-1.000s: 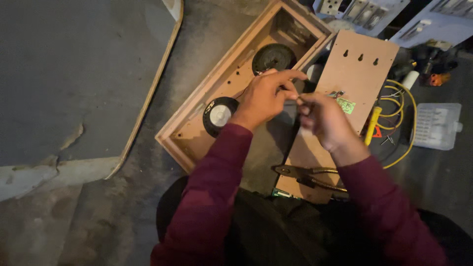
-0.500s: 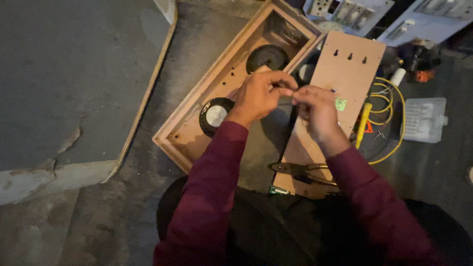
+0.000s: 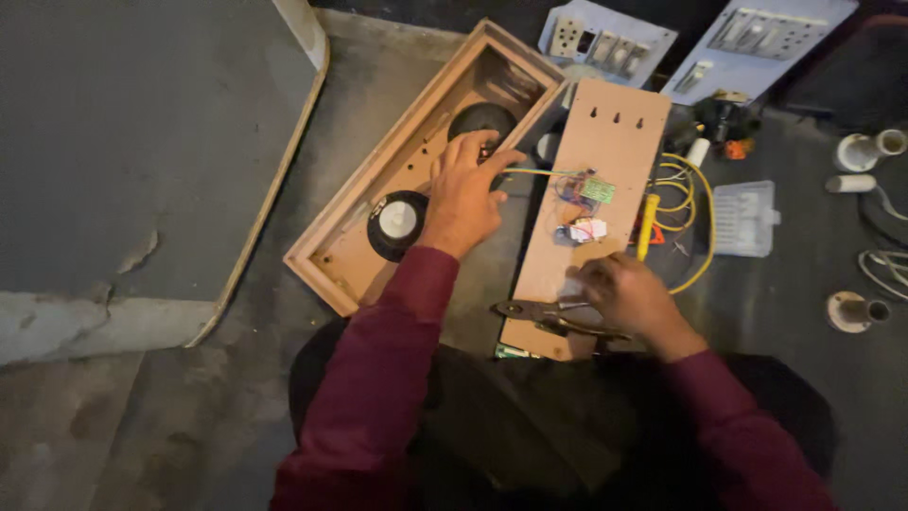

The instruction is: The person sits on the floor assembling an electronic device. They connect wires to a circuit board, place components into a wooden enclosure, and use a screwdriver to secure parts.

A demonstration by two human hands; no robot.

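The hands had separated since the earlier frame. The left hand (image 3: 463, 194) pinched a thin wire (image 3: 539, 172) over the wooden box (image 3: 355, 251); the right hand (image 3: 624, 293), apparently curled, reached the pliers (image 3: 539, 314) on the board (image 3: 605, 142).

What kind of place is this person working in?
Probably an informal electrical repair or hobby workshop, with the work done on a bare concrete floor. An open wooden speaker box, a wooden board carrying a small circuit and wires, and grey switch plates lie around.
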